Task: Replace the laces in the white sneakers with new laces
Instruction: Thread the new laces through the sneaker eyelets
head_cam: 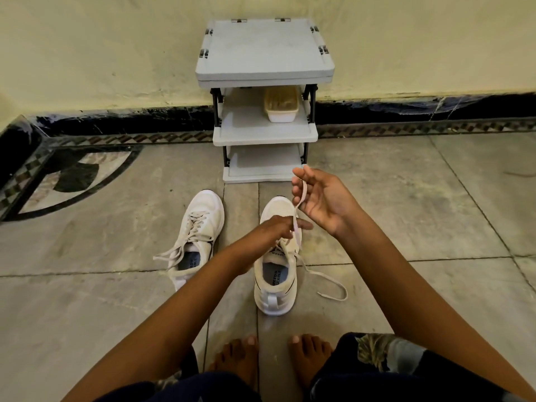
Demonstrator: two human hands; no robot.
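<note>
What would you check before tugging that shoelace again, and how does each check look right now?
1. Right hand grip on the lace: ok, the lace runs up through its fingers.
2. Left hand steadying the sneaker: cannot tell, the knuckles hide the contact.
3. Loose lace end: ok, it lies free on the floor.
4. Other sneaker: ok, it stands apart and is laced.
5. New laces nearby: cannot tell, none are visible.

Two white sneakers stand upright on the floor: left sneaker (197, 236) fully laced, right sneaker (277, 262) with its lace (322, 281) partly pulled out.
</note>
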